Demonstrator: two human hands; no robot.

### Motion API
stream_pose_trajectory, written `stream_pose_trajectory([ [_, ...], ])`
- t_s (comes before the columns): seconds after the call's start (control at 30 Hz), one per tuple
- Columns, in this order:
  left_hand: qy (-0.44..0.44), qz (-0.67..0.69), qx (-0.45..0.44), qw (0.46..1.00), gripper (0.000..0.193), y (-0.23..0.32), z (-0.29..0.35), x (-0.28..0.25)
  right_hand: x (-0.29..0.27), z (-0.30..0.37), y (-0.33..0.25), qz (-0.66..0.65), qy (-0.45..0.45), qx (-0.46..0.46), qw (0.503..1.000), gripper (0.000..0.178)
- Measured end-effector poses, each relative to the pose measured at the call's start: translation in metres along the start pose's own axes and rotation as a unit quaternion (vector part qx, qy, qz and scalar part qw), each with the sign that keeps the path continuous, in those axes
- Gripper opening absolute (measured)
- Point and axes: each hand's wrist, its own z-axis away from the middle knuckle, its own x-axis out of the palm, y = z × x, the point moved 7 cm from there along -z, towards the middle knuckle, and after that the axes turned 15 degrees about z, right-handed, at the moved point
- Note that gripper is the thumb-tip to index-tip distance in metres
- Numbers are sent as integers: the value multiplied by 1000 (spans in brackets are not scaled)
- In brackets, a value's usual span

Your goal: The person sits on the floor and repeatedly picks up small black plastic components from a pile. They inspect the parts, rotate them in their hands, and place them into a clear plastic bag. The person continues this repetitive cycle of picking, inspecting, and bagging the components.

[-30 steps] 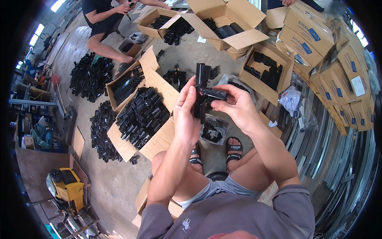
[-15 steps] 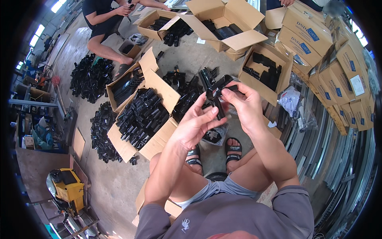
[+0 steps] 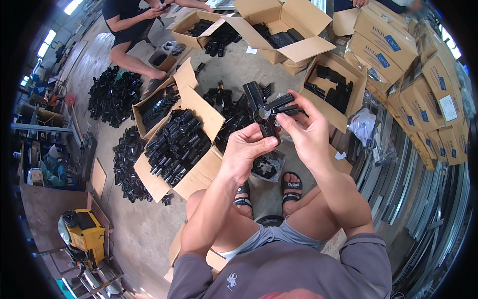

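Note:
Over my feet I hold black hinge-like parts (image 3: 255,96) with rounded bars that fan out from a shared middle; whether they are one piece or several I cannot make out. My left hand (image 3: 244,154) pinches the lower bar between thumb and fingers. On the other side, my right hand (image 3: 307,133) grips the bars that point right, its thumb near the middle. Just beyond my hands a loose pile of similar black parts (image 3: 234,117) lies on the floor. To the left, an open carton (image 3: 199,172) is heaped with more of them.
More heaps of black parts (image 3: 113,97) lie on the far left floor. Open cartons (image 3: 308,50) stand ahead, near stacked closed cartons (image 3: 383,42) at right. Metal profiles (image 3: 393,194) line the right floor. Another person (image 3: 132,25) sits far left. A yellow machine (image 3: 88,233) stands at lower left.
The held parts have turned, and their bars now spread more widely. My left fingers, spread before, have closed around the lower bar. My right hand keeps its grip with little movement.

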Motion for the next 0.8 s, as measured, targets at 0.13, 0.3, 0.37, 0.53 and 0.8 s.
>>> stream_pose_trajectory([
  [0.13,15,-42,31,999,36,5,1,-4,3,-2,8,-56,-20,24,998,56],
  [0.3,24,-116,80,990,41,17,3,2,7,-1,11,-100,-30,60,993,60],
  [0.37,21,-140,100,985,41,24,4,4,7,-1,12,-63,-31,56,996,62],
  [0.53,79,-461,166,868,47,66,4,-11,1,-12,46,25,-10,100,995,67],
  [0.8,90,-744,151,645,46,72,-8,-46,46,25,243,589,-481,71,646,28],
])
